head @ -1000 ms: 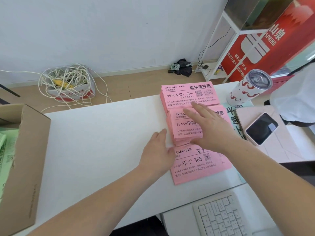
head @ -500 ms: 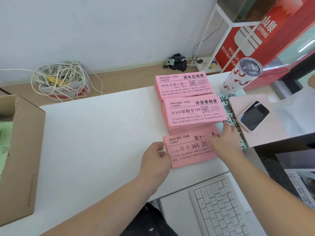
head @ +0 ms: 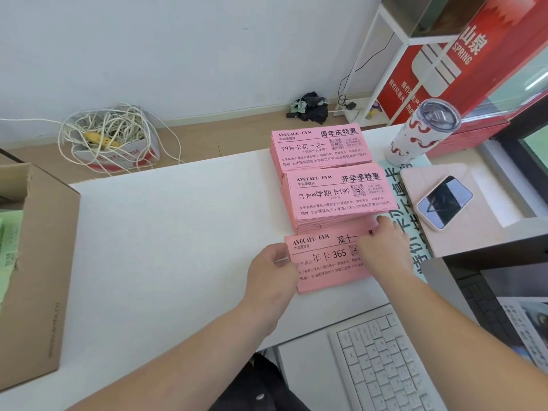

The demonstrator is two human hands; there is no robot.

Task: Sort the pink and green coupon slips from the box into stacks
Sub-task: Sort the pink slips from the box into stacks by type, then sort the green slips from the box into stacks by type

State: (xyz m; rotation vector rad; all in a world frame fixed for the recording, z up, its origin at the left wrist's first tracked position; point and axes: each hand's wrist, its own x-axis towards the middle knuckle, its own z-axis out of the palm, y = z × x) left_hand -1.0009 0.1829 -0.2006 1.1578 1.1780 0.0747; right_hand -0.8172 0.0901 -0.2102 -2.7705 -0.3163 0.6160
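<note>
three stacks of pink coupon slips lie in a row toward the right end of the white counter (head: 166,232), running from its far edge to its near edge. the far pink stack (head: 320,146) sits at the far edge, and the middle pink stack (head: 338,197) overlaps its near side and is the thickest of the three. the near pink stack (head: 323,265) lies just in front of it, close to the near edge. both hands are on this last one: the left hand (head: 271,272) pinches its left edge, thumb on top. the right hand (head: 385,241) lies palm down over its right end with fingertips at the far right corner (whether they curl round the paper i cannot tell). the cardboard box (head: 38,262) stands open at the left edge of the counter, well apart from the stacks, with green slips (head: 9,250) showing inside. a patterned tumbler (head: 421,132) stands just right of the far stack, a phone (head: 444,201) rests on a pink tablet case (head: 489,226) beyond the middle stack, and a white keyboard (head: 382,360) sits below the near edge
</note>
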